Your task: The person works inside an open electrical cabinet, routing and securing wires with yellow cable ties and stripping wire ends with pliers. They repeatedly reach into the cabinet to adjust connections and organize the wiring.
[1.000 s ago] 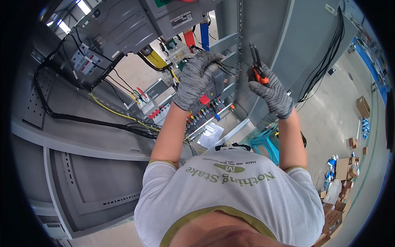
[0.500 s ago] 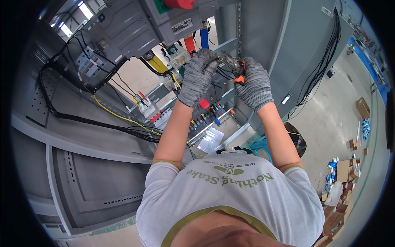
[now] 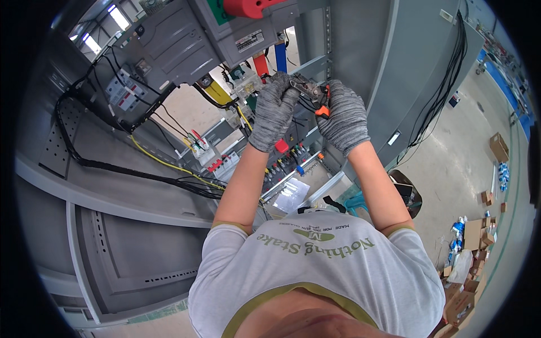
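Both hands wear grey knitted gloves and meet inside the metal cabinet. My right hand (image 3: 346, 117) is closed round the wire strippers (image 3: 307, 88), which have a metal head and orange-and-black handles; the head points left. My left hand (image 3: 273, 112) is closed at the tool's jaws, its fingertips close against the metal. Thin black wires (image 3: 305, 105) run out beside the left fingers, under the tool; their ends are hard to make out. Close to the left hand are a clear plastic terminal cover (image 3: 246, 86) and a red busbar (image 3: 261, 65).
A large grey breaker (image 3: 248, 40) with a red handle (image 3: 248, 7) sits above my hands. A black cable bundle (image 3: 129, 165) crosses the left side. Below are terminal blocks (image 3: 288, 163). The grey cabinet door (image 3: 414, 73) stands right, with cartons (image 3: 459, 307) on the floor beyond.
The wire strippers and my right hand have shifted slightly left and down. My left hand has moved slightly right and stays closed at the jaws.
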A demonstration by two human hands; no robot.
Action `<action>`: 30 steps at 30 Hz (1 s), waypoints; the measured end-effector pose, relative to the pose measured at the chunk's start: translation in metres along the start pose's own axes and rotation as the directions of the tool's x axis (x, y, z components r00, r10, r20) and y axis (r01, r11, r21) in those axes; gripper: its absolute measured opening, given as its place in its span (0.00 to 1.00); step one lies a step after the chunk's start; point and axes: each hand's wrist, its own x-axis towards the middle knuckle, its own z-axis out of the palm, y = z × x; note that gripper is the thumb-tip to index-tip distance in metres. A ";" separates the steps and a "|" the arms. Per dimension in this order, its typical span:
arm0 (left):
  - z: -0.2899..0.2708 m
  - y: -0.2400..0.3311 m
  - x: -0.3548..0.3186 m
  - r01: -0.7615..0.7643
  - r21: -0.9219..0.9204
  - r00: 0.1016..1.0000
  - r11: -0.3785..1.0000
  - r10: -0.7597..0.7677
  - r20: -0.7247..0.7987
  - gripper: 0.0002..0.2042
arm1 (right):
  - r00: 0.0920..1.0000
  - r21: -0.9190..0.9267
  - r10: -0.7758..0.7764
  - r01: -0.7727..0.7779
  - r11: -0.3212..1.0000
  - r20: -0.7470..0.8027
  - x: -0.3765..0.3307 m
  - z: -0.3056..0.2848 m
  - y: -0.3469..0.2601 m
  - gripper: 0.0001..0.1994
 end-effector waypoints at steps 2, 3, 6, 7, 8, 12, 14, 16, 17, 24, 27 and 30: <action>0.003 0.001 -0.001 0.013 -0.033 1.000 0.999 -0.014 -0.027 0.04 | 1.000 -0.010 0.004 -0.004 1.000 0.006 0.001 0.001 0.000 0.23; 0.003 -0.001 -0.001 0.016 -0.036 0.999 0.999 -0.018 -0.038 0.04 | 1.000 0.000 0.002 -0.002 1.000 -0.006 0.001 0.001 0.000 0.23; 0.004 -0.006 -0.002 0.023 -0.041 0.998 0.999 -0.025 -0.050 0.04 | 0.999 0.026 -0.006 0.007 1.000 -0.035 0.000 0.003 0.001 0.23; 0.004 -0.005 -0.001 0.023 -0.040 0.999 0.999 -0.025 -0.041 0.04 | 0.999 0.030 -0.008 0.009 0.999 -0.040 -0.001 0.004 0.001 0.23; 0.004 -0.003 -0.001 0.024 -0.039 0.999 0.999 -0.025 -0.032 0.04 | 0.999 0.035 -0.011 0.012 0.999 -0.045 -0.001 0.004 0.001 0.23; 0.002 -0.001 -0.001 0.023 -0.026 0.999 0.999 -0.024 -0.030 0.05 | 1.000 0.057 0.019 -0.019 0.998 0.008 -0.002 0.002 0.000 0.22; 0.003 -0.003 -0.002 0.035 -0.033 0.999 0.999 -0.036 -0.036 0.05 | 0.998 0.050 0.049 -0.051 0.997 0.040 -0.002 -0.001 -0.003 0.22; 0.003 -0.002 -0.001 0.026 -0.008 0.999 1.000 -0.027 -0.046 0.05 | 0.996 0.053 0.062 -0.065 0.996 0.057 -0.001 -0.001 -0.003 0.22; 0.003 -0.001 -0.001 0.022 0.004 0.998 1.000 -0.022 -0.052 0.05 | 0.995 0.054 0.069 -0.072 0.996 0.066 -0.001 0.000 -0.003 0.22; 0.003 0.003 -0.003 0.028 0.031 0.999 0.999 -0.027 -0.033 0.05 | 1.000 0.045 0.019 -0.020 0.999 0.023 -0.004 0.004 0.000 0.22; 0.001 0.003 -0.005 0.073 0.027 0.997 0.997 -0.072 -0.016 0.05 | 0.998 0.017 0.053 -0.053 0.998 0.045 -0.004 0.005 0.000 0.21; 0.002 0.003 -0.003 0.057 0.024 0.998 0.998 -0.056 -0.036 0.06 | 0.993 -0.006 0.087 -0.087 0.996 0.081 -0.003 0.007 -0.001 0.20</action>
